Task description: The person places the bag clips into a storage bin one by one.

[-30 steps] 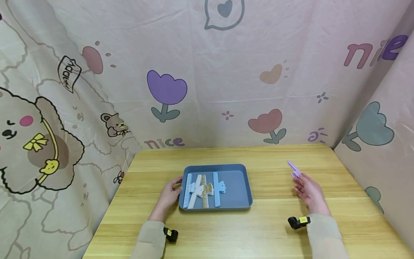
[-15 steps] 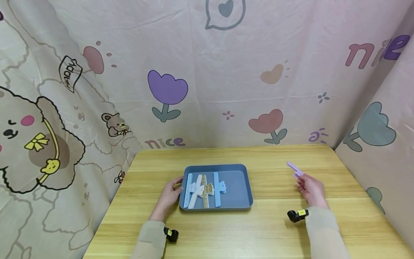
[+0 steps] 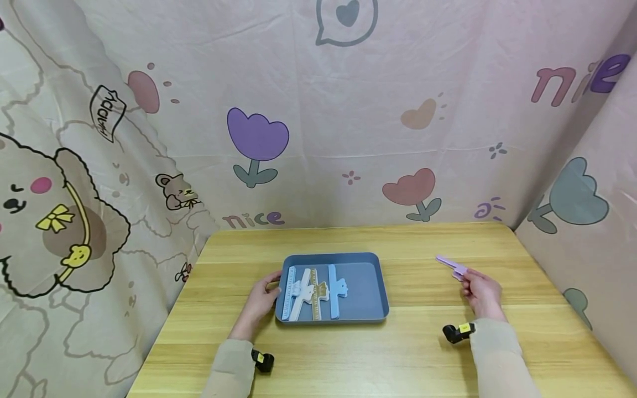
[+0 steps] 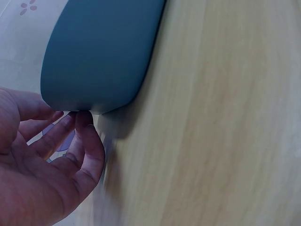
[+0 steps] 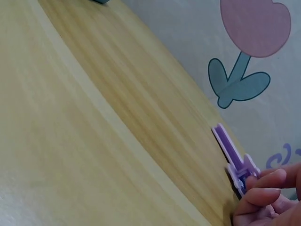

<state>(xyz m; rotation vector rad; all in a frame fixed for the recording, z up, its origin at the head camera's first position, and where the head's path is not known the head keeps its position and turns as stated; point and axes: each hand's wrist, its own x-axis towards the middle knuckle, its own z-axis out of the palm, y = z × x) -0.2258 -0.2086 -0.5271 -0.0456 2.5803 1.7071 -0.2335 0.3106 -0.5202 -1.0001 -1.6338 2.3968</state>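
My right hand (image 3: 483, 293) pinches a lilac plastic ruler clip (image 3: 460, 271) by its handle end, above the right part of the table. In the right wrist view the clip's long bar (image 5: 228, 146) points away from the fingertips. My left hand (image 3: 262, 298) holds the left end of a blue-grey tray (image 3: 360, 298). Its curled fingers and thumb meet the tray wall (image 4: 94, 89) in the left wrist view. Inside the tray's left and middle lie a pale blue clip (image 3: 288, 298), a white clip (image 3: 299, 304), a gold clip (image 3: 315, 304) and a light blue clip (image 3: 334, 301).
Under everything is a wood-grain table (image 3: 408, 354). A patterned curtain (image 3: 323, 132) hangs behind it and along both sides. The tray's right part shows bare floor beside the clips.
My right hand has shifted slightly right and turned, so the lilac ruler clip now points more to the left. The left hand and the tray have stayed in place.
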